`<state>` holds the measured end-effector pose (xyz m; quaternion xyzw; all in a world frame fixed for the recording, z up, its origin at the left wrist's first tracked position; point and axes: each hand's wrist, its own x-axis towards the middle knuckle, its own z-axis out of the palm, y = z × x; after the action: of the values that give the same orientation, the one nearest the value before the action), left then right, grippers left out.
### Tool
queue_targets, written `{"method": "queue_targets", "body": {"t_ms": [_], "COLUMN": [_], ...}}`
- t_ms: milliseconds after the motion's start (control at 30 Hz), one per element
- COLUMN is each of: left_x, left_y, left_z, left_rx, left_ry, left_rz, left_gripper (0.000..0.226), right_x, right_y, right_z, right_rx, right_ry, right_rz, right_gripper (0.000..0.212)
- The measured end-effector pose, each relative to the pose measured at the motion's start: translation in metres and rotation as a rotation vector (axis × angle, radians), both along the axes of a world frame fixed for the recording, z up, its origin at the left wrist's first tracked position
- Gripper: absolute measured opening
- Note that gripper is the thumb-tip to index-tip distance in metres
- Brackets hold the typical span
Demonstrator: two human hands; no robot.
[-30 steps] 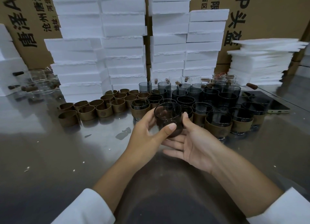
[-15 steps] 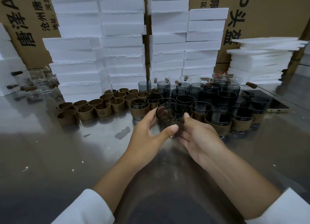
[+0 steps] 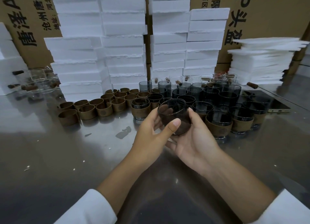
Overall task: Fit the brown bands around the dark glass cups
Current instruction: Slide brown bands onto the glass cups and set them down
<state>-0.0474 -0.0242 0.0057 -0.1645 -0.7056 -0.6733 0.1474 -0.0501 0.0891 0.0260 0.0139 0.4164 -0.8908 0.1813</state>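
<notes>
Steel table (image 3: 50, 156): work surface, foam block stacks (image 3: 124, 39) at back.
Dark glass cups (image 3: 211, 96): cluster centre-right, front ones already banded.
Loose brown bands (image 3: 104, 109): rows left of cluster, well apart from hands.
Left hand (image 3: 151, 136): grips held cup (image 3: 172, 113), thumb across front.
Right hand (image 3: 198, 139): palm up, cradles cup from right and beneath.
Held cup: lifted off table, tilted toward camera; band on it or not, cannot tell.
Step, likely: one cup being handled.
Next, if bare: free one hand, fetch a band, slide it on from the base.
</notes>
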Motion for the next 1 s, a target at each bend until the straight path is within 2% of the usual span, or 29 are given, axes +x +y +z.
{"method": "queue_targets", "body": {"t_ms": [233,400,500,600,833,1000], "left_x": [-0.001,0.000,0.000,0.000,0.000,0.001], "left_y": [-0.003,-0.003,-0.002,-0.001,-0.001,0.002], "left_z": [-0.001,-0.003,-0.001,-0.001,0.000,0.001], "left_rx": [-0.036,-0.114,-0.115,-0.118,-0.046,0.045], "left_ry": [0.026,0.029,0.020,0.019,0.011,0.001], "left_rz": [0.030,0.061,0.060,0.058,0.046,0.021], "left_gripper": [0.044,0.052,0.054,0.053,0.038,0.042], "right_x": [0.001,0.003,0.002,-0.001,-0.006,-0.002], "right_y": [0.002,0.006,0.010,0.012,0.013,0.011], "right_z": [-0.002,0.003,0.007,0.006,0.008,0.010], "right_rx": [0.188,0.369,0.286,0.168,0.030,0.053], "right_ry": [-0.026,-0.008,0.026,0.039,0.056,0.017], "right_rz": [0.025,-0.201,-0.336,-0.315,-0.126,-0.043], "right_gripper": [0.064,0.040,0.022,0.020,0.024,0.040]}}
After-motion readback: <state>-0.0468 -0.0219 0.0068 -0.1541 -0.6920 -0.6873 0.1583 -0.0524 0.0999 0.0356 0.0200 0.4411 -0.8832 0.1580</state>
